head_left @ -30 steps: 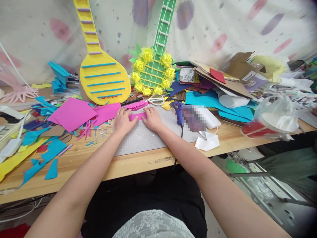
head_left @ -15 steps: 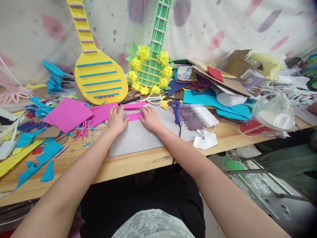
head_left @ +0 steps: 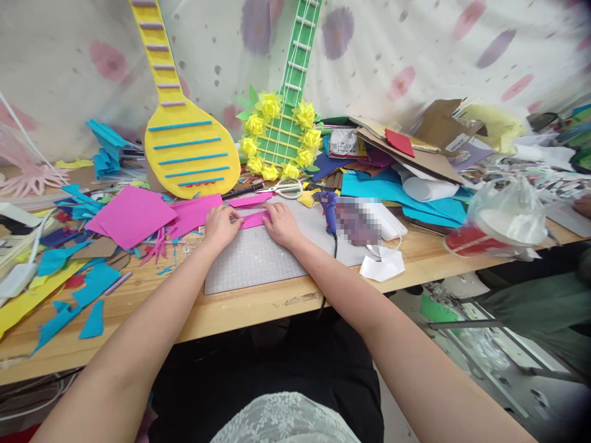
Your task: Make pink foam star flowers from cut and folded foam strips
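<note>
A bright pink paper strip [head_left: 253,220] lies across the grey cutting mat [head_left: 258,258], stretched between my two hands. My left hand [head_left: 221,227] is closed at its left end, thumb and fingertips together on the paper. At the right end, the curled fingers of my right hand [head_left: 281,224] press on the strip. Another pink strip [head_left: 252,200] lies just behind it. Scissors [head_left: 289,188] with pale handles rest beyond my hands, and a blue glue gun [head_left: 329,212] lies to the right of them.
A yellow paper guitar [head_left: 191,147] and a green one with yellow flowers [head_left: 281,138] lean against the curtain. Pink sheets [head_left: 132,215] and blue scraps [head_left: 95,283] cover the left. A bagged tub [head_left: 498,224] and piled cardboard [head_left: 415,154] stand right.
My left fingers have drawn together at the strip's left end. My right hand stays nearly in place at the other end. The view has shifted slightly.
</note>
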`<state>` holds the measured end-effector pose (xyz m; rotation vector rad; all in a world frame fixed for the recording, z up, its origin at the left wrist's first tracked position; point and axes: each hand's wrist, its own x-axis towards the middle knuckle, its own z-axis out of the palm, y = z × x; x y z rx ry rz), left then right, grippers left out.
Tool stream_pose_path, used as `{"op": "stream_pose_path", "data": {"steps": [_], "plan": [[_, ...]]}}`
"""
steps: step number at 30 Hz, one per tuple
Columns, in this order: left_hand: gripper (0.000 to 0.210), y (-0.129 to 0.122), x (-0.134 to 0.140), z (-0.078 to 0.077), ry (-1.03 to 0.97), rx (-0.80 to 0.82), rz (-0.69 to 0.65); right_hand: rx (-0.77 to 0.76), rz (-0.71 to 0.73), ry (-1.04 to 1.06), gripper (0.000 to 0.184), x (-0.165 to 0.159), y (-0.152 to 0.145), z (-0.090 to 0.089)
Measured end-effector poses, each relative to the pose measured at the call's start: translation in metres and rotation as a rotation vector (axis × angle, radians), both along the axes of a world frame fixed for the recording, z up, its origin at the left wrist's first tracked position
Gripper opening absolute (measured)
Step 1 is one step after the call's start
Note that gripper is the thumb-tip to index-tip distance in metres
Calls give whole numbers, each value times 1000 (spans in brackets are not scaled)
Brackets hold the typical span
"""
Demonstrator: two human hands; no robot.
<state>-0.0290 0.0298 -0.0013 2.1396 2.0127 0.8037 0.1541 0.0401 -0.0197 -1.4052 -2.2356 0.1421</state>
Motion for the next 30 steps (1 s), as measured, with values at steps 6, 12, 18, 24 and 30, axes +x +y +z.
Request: {"op": "stream_pose_path", "data": {"steps": [6,12,18,24,30], "plan": [[7,-15,4,5,25,241,-294,219,36,34,40,3,-11,10],[14,-24,11,8,-89,242,-365,260,78,26,21,5,-11,13],[25,-10,5,-7,-329,74,-19,298,168,79,24,8,-12,17],[41,-8,5,-7,-583,-132,-52,274,162,83,25,10,-18,22],[39,-10,11,-5,-882,-136,-232,268,135,31,26,10,-15,20]]}}
